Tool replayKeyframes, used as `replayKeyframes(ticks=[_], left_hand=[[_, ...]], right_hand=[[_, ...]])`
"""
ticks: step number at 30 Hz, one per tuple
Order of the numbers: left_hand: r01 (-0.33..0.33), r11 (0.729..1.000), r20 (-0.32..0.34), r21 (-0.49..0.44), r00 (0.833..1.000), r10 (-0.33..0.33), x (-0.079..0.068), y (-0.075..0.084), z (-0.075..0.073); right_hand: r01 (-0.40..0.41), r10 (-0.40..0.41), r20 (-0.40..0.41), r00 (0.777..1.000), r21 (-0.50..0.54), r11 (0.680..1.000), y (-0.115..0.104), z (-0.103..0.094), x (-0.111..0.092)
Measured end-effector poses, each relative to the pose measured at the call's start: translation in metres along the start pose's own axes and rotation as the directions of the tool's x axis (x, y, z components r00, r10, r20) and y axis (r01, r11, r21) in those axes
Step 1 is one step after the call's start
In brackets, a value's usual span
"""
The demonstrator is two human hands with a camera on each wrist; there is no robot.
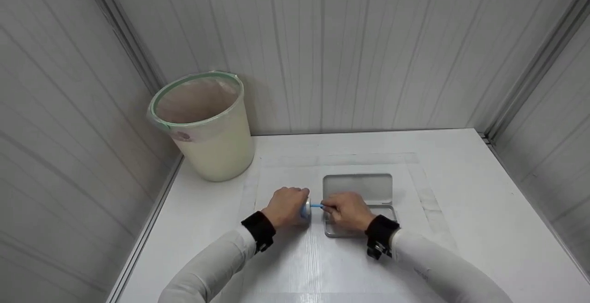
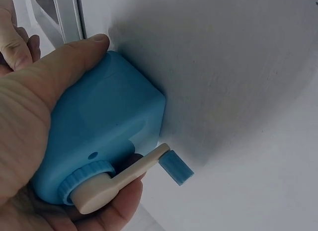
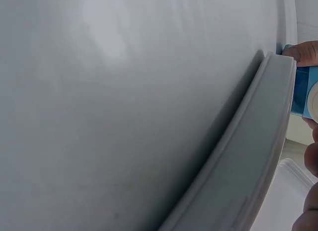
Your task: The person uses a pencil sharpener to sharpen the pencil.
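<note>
My left hand (image 1: 286,206) grips a blue crank pencil sharpener (image 2: 114,112), the thumb laid along its top. The cream crank (image 2: 134,174) with a blue knob points away from the palm, and no finger is on the knob. From the sharpener's other end a thin blue pencil (image 1: 316,205) runs across to my right hand (image 1: 349,211), which pinches it near the sharpener. Below the right hand lies an open grey metal pencil case (image 1: 357,187), partly covered by that hand. In the right wrist view, the case's side wall (image 3: 248,151) blocks much of the scene.
A cream bin (image 1: 216,155) with a green rim and a plastic liner stands at the back left of the white table (image 1: 465,178). Ribbed grey walls (image 1: 299,54) enclose the table at the back and sides. Strips of clear tape (image 1: 431,201) mark the tabletop.
</note>
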State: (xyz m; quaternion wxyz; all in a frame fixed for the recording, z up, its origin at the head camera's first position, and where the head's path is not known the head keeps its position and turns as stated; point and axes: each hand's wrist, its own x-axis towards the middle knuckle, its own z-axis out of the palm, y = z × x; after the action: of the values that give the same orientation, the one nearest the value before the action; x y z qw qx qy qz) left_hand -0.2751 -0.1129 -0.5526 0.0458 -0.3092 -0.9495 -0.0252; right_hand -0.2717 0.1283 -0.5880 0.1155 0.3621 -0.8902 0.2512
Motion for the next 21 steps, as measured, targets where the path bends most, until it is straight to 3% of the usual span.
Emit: replayKeyframes(ticks=[9, 16, 21], left_hand=[[-0.007, 0.999, -0.019, 0.033, 1.0, 0.008, 0.0004, 0.0021, 0.002], [-0.065, 0.995, -0.096, 0.07, 0.993, 0.071, -0.0016, 0.0014, 0.0026], [-0.087, 0.993, -0.141, 0.079, 0.985, 0.097, -0.0044, 0.0006, 0.0028]], right_hand=[[-0.037, 0.037, 0.001, 0.999, 0.063, 0.997, -0.0021, 0.0, 0.0004], [-0.005, 0.007, -0.019, 1.0, 0.094, 0.996, -0.0005, 0.0034, 0.0031], [-0.033, 0.034, -0.003, 0.999, 0.11, 0.993, -0.0036, 0.0052, 0.0063]])
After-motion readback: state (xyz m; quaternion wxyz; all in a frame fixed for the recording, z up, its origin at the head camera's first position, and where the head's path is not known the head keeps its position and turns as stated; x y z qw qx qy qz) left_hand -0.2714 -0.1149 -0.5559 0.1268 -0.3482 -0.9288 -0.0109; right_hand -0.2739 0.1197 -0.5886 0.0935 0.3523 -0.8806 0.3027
